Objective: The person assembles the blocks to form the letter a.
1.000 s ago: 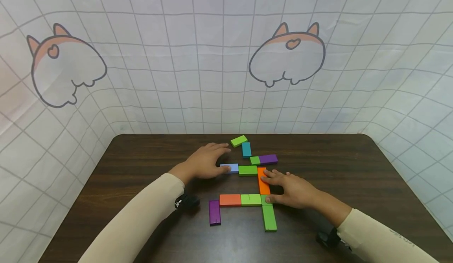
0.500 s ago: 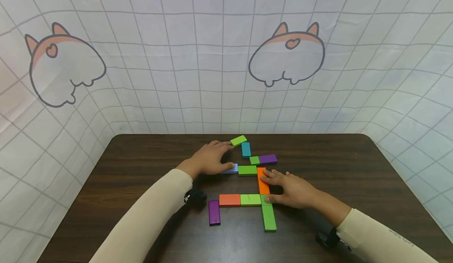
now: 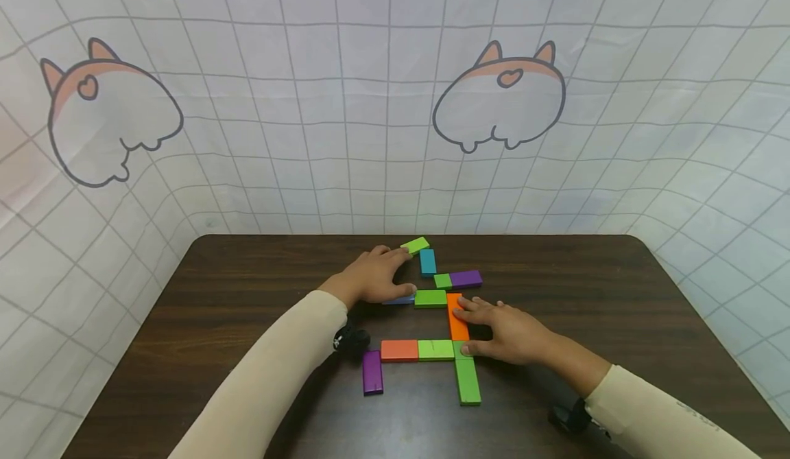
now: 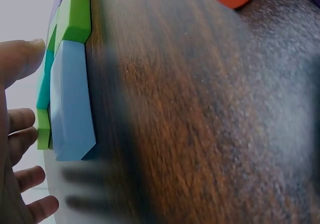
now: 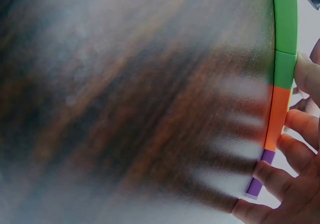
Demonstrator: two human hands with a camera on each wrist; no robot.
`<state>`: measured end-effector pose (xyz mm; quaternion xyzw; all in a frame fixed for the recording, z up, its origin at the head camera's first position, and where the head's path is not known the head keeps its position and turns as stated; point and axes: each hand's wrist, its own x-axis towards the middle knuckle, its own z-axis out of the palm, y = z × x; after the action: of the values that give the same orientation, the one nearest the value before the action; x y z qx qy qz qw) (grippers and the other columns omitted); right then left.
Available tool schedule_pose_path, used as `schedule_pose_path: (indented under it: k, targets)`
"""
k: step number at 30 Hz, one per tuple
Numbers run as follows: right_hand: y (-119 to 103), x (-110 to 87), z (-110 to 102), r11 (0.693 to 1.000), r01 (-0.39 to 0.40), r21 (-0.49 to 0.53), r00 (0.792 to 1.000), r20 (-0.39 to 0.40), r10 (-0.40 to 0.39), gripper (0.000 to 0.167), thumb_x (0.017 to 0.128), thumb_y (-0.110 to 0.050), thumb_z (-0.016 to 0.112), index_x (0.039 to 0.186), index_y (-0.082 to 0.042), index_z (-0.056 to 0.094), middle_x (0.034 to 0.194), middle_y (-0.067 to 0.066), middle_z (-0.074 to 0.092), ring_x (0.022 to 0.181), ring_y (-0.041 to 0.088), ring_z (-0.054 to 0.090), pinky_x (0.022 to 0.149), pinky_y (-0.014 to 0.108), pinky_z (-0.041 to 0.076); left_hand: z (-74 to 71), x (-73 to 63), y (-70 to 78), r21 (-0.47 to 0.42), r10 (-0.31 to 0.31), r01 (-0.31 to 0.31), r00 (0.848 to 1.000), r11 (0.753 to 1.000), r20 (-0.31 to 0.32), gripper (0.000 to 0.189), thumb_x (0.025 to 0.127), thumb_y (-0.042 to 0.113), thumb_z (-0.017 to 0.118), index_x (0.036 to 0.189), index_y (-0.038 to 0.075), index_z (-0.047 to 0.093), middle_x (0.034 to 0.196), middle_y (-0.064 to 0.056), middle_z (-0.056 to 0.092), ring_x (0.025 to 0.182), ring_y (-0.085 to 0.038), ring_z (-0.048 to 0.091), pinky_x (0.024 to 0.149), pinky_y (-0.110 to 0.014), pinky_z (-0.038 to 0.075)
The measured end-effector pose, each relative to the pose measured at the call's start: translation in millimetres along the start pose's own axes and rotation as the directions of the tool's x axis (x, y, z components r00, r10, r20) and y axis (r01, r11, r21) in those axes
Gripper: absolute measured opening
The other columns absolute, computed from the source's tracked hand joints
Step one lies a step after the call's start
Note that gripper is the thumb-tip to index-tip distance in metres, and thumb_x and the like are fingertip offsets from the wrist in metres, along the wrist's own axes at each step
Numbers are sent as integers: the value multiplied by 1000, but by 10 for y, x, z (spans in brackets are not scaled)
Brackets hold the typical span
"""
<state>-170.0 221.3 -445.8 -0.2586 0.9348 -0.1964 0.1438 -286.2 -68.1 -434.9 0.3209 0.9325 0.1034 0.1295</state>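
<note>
In the head view my left hand reaches over the light blue block, covering part of it. Its fingertips are by a lime block at the back; whether they touch it I cannot tell. The left wrist view shows the light blue block lying end to end with a green block, the thumb above them. My right hand lies with fingers spread along the orange block, its thumb on a small green block. Neither hand grips anything.
A teal block and a purple block lie toward the back. A red block, a lime-green block, a long green block and another purple block are nearer. White grid cloth surrounds the dark wooden table.
My left hand has moved right and slightly away from me, its fingertips coming to the lime block and covering more of the light blue one. The right hand stays where it was.
</note>
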Motion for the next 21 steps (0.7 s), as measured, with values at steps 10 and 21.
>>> schedule_pose_path:
  k: [10, 21]
  targets:
    - [-11, -1, -6, 1000, -10, -7, 1000, 2, 10, 75, 93, -59, 67, 153, -16, 50, 162, 4, 36, 149, 32, 32, 115, 63, 25, 28, -28, -37, 8, 12, -12, 1000, 1000, -2, 77, 99, 63, 52, 160, 19, 36, 166, -2, 28, 151, -33, 24, 119, -57, 20]
    - [-16, -12, -5, 1000, 4, -11, 1000, -7, -4, 75, 93, -57, 68, 153, -14, 50, 162, 5, 37, 148, 32, 33, 114, 63, 26, 24, -183, -182, 18, 19, -19, 1000, 1000, -7, 75, 99, 61, 52, 159, 19, 39, 166, -3, 30, 151, -34, 26, 119, -57, 21]
